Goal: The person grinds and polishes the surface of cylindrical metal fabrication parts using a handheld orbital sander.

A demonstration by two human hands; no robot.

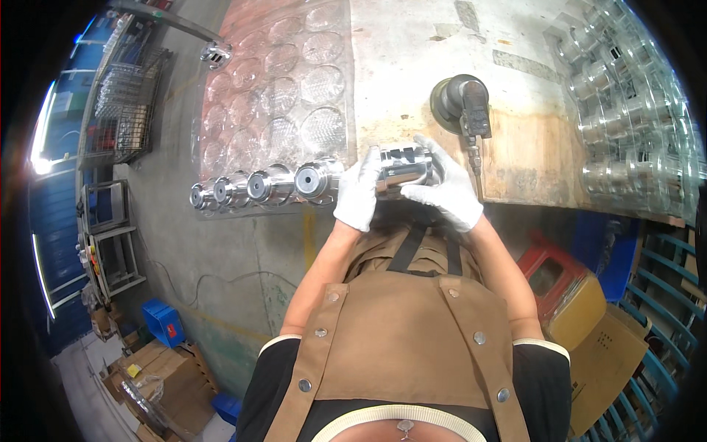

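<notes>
A shiny metal cylinder (pixel 401 171) with rectangular cut-outs lies sideways between my two white-gloved hands at the table's front edge. My left hand (pixel 359 193) grips its left end. Around the right end curl the fingers of my right hand (pixel 449 188), thumb along the near side. Just left of my left hand, several similar metal cylinders (pixel 317 180) lie in a row, round ends toward me, on a clear plastic tray (pixel 324 85) with round pockets. Beyond my right hand, a dark round power sander (pixel 465 103) rests on the table, its hose running toward the front edge.
The worn pale table (pixel 530 162) carries more metal cylinders in clear trays (pixel 626 118) at its right. A metal bar (pixel 169 23) reaches in at the upper left. Right of me stand a red-and-yellow stool (pixel 563 287) and a cardboard box (pixel 607 361). A blue bin (pixel 163 322) sits at lower left.
</notes>
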